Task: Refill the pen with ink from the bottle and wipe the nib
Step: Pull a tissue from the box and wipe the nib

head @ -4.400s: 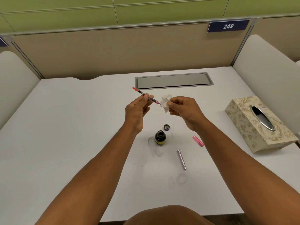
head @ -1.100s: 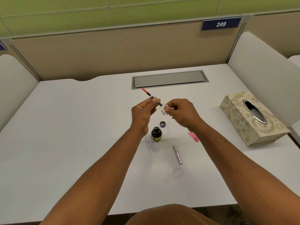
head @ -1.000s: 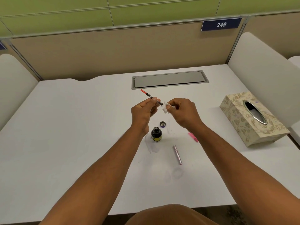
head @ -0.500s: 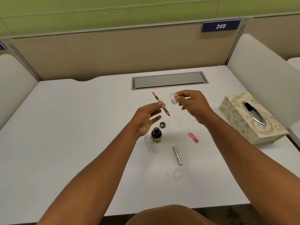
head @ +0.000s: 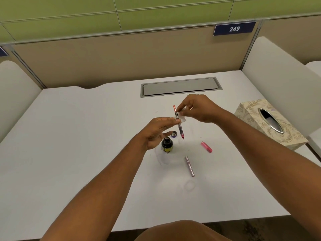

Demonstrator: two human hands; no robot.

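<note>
I hold the pen (head: 180, 129) almost upright over the desk, nib down and red end up. My left hand (head: 157, 132) pinches its middle with thumb and fingertips, the other fingers spread. My right hand (head: 197, 108) is at the pen's upper part, its fingertips curled on a small white tissue (head: 182, 118) that lies against the pen. The open ink bottle (head: 167, 144) stands on the desk just below my left hand, left of the nib. Its cap (head: 173, 134) lies behind it.
A pink pen part (head: 206, 147) and a silver pen barrel (head: 189, 166) lie on the white desk (head: 86, 136) right of the bottle. A patterned tissue box (head: 251, 112) sits at the right edge. A grey cable hatch (head: 180, 86) is at the back.
The pen has swung from lying slanted to nearly upright, nib down. My right hand pulled away with the tissue, then came back to the pen's upper part.
</note>
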